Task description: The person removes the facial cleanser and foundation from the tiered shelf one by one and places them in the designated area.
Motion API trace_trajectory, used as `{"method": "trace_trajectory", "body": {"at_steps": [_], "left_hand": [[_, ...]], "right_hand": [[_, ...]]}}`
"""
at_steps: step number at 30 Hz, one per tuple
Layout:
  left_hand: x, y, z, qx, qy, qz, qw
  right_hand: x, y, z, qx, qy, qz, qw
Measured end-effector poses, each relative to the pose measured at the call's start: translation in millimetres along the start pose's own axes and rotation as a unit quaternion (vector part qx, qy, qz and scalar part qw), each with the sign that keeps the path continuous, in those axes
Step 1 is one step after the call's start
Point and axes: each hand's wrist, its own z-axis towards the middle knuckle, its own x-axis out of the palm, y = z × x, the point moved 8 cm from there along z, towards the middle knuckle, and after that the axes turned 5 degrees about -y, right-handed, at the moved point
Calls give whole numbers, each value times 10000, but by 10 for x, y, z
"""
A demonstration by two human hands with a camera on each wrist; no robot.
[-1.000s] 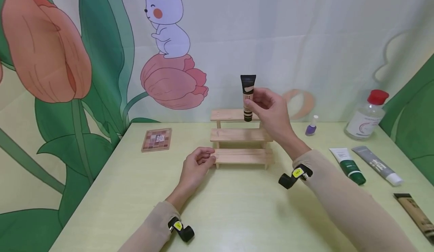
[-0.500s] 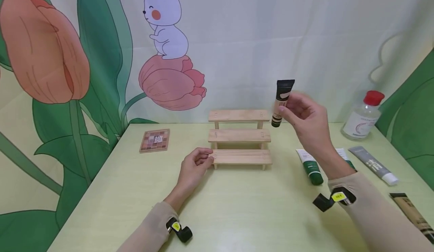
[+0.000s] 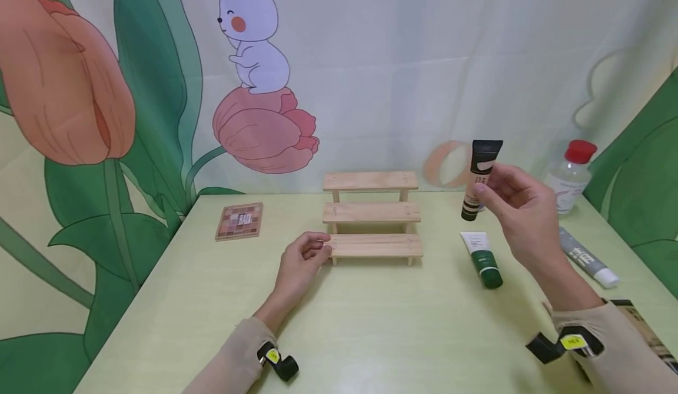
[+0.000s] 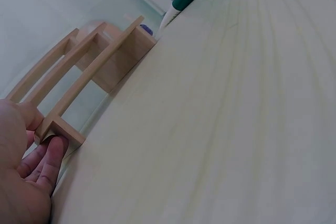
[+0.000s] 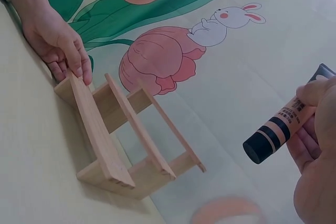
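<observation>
A three-tier wooden display stand stands at the back middle of the table. My left hand pinches the left end of its lowest step; in the left wrist view the thumb lies above and fingers below the wood. My right hand holds a small black-and-beige squeeze tube between thumb and fingers, black cap end down, raised right of the stand. In the right wrist view the tube is tilted and apart from the stand. Below it lies a green-and-white tube.
Right of my right hand are a clear bottle with a red cap and a grey tube. A brown tube is partly behind my sleeve. A square makeup palette lies at the back left. A printed curtain hangs behind.
My right hand has carried the small tube rightward and lower, away from the stand. A green-and-white tube came out from behind the arm; another is now hidden. The left hand stayed.
</observation>
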Motion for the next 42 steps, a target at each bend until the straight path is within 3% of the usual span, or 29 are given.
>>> {"method": "trace_trajectory", "body": {"at_steps": [12,18,26,34,42], "left_hand": [[2,24,15,34,4,6,10000],[2,1,5,14,-22,-35,10000],[5,10,11,6,-94,-16,10000],[6,24,20,-19,-85,-28,10000],[7,15,13,-13,-96,16,10000]], "right_hand": [[-278,-71,-221,228,-3,-813,9964],[-407,-132,-317,455,-123,-677,9966],[-548,-122,-448,511,-158,-1264,9905],[-661,-149,-589,682,-87,-1015,9925],[-797,-349,-846,1124,47,-1603,9806]]}}
